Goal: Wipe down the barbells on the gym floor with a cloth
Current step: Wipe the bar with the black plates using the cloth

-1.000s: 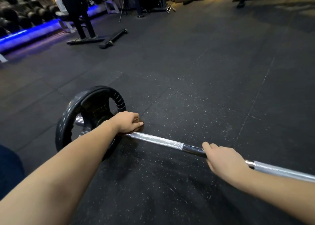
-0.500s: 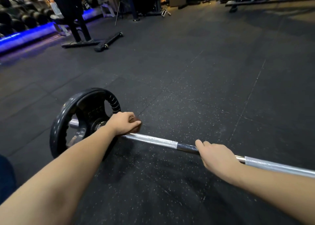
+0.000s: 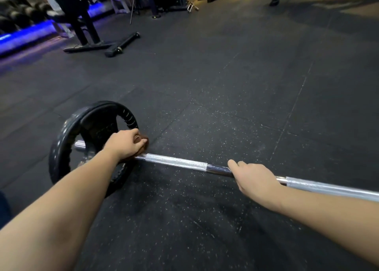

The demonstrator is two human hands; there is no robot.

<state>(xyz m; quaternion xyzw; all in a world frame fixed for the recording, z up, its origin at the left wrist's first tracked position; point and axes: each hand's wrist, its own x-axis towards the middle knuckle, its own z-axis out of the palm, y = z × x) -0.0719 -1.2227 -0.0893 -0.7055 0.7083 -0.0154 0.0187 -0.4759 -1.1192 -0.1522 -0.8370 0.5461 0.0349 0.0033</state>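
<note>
A chrome barbell lies across the black rubber floor, running from lower right to a black weight plate at its left end. My left hand grips a brown cloth wrapped around the bar right beside the plate; only a small edge of the cloth shows past my fingers. My right hand is curled over the smooth middle section of the bar and holds it. The bar's right end runs out of the frame.
A black bench frame and a short black bar stand on the floor at the far left. A dumbbell rack lit in blue lines the left wall. More machines stand along the back.
My hands keep the same grips on the bar. The left hand with the cloth sits a little closer to the plate, and my view has shifted slightly.
</note>
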